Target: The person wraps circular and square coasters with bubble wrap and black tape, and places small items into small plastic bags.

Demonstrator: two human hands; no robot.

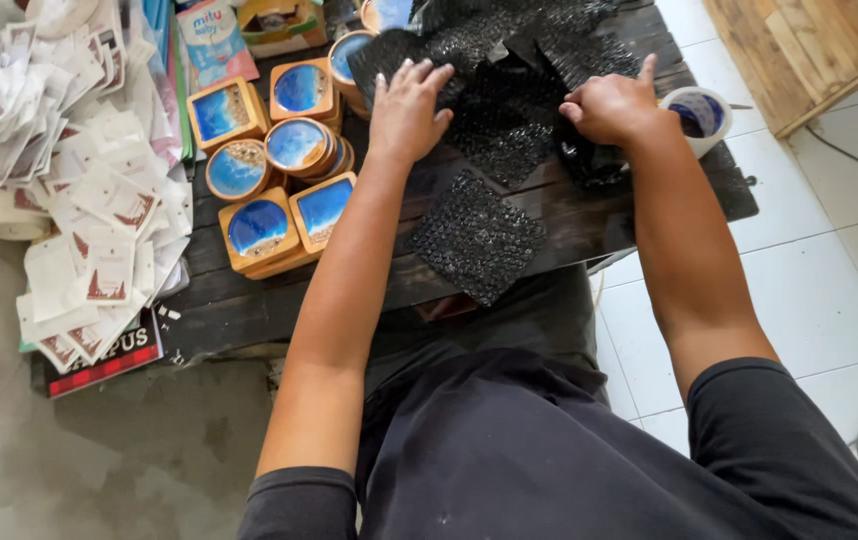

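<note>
My left hand (pixel 406 108) lies flat with fingers spread on a sheet of black bubble wrap (pixel 504 110) on the dark wooden table (pixel 589 225). My right hand (pixel 611 105) is closed on the right part of the same black wrap, thumb up. A separate square piece of black bubble wrap (pixel 477 237) lies nearer to me at the table's front edge. To the left of my left hand stand several wooden coasters with blue resin tops (pixel 279 175), some round, some square, stacked in small piles.
A roll of tape (pixel 700 115) sits at the table's right edge beside my right wrist. A heap of small white paper packets (pixel 79 170) covers the left side. Grey concrete floor lies to the left, white tiles and a wooden pallet (pixel 809 50) to the right.
</note>
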